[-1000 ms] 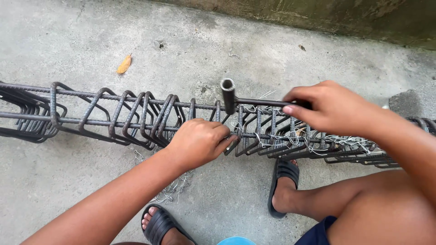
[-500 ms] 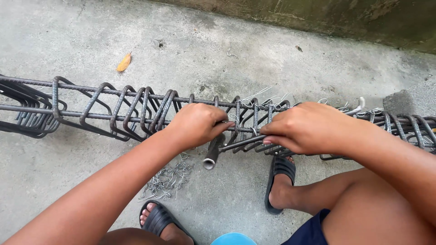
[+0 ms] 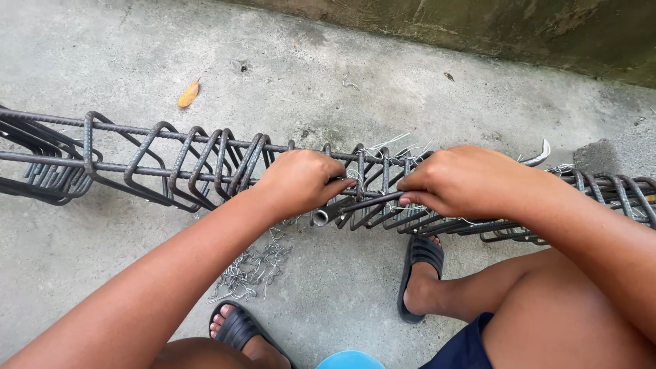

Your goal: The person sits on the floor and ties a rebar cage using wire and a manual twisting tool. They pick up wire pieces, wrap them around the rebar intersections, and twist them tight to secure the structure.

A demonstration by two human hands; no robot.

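A long rebar cage (image 3: 171, 160) of dark bars and closely spaced stirrups lies across the concrete floor in front of me. My left hand (image 3: 301, 181) is closed around a short metal tube (image 3: 321, 217); the tube's open end pokes out below my fingers, toward me. My right hand (image 3: 465, 181) rests on the cage just to the right. Its fingers are curled over the stirrups and pinch a thin bar (image 3: 372, 201) that runs toward the tube. Light tie wires (image 3: 393, 145) stick up from the cage between my hands.
A heap of cut tie wires (image 3: 249, 270) lies on the floor by my left foot. My feet are in dark sandals (image 3: 420, 263). A dry leaf (image 3: 188, 93) lies beyond the cage, and a stained wall base (image 3: 478, 27) runs along the top. A blue round object (image 3: 350, 360) sits at the bottom edge.
The tube stood upright above the cage, then swung down toward me in my left hand. My right hand moved left, from the far bar onto the stirrups next to the tube.
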